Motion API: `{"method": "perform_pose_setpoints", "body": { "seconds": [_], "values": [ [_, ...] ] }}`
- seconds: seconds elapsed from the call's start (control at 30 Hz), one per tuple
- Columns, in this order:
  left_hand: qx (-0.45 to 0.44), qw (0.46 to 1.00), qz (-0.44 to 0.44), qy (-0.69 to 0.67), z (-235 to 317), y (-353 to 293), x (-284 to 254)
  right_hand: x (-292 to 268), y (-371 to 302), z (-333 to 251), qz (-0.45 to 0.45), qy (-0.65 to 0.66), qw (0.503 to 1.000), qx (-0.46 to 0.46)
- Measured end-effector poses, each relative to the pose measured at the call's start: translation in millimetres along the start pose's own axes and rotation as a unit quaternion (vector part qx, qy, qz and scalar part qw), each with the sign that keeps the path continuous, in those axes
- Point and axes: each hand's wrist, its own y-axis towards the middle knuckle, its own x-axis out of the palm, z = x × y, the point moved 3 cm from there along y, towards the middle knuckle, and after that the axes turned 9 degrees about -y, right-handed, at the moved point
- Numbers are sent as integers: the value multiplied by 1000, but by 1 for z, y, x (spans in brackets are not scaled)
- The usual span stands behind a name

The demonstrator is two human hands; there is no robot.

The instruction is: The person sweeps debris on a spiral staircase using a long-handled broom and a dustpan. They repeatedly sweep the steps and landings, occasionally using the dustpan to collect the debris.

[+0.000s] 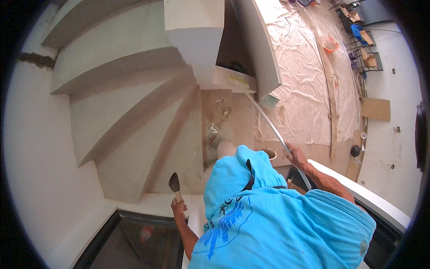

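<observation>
My left hand is closed round the pale handle of a small trowel, whose dark, spade-shaped blade points away from me over the lower stair treads. Out to the right, my right hand grips a long, light metal pole. The pole slants up and left to a white ledge, where a yellow-green patch shows near its far end. What sits on that end is too blurred to name. Behind my right hand the pole's lower part runs down beside my blue shirt.
Winding grey stairs rise on the left beside a white wall. Flakes of debris lie on the step ahead. Below right, plastic sheeting covers the floor, with an orange basin and a long plank. A bucket stands near my right arm.
</observation>
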Motion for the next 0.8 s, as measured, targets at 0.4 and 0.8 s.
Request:
{"method": "perform_pose_setpoints", "body": {
  "seconds": [0.4, 0.8],
  "values": [
    [-2, 999, 22, -49, -18, -5, -7, 37, 53, 15, 0, -40, 999, -26],
    [-43, 995, -3, -90, -58, -14, -5, -20, 7, -57, -133, 352, 910, 171]
  ]
}}
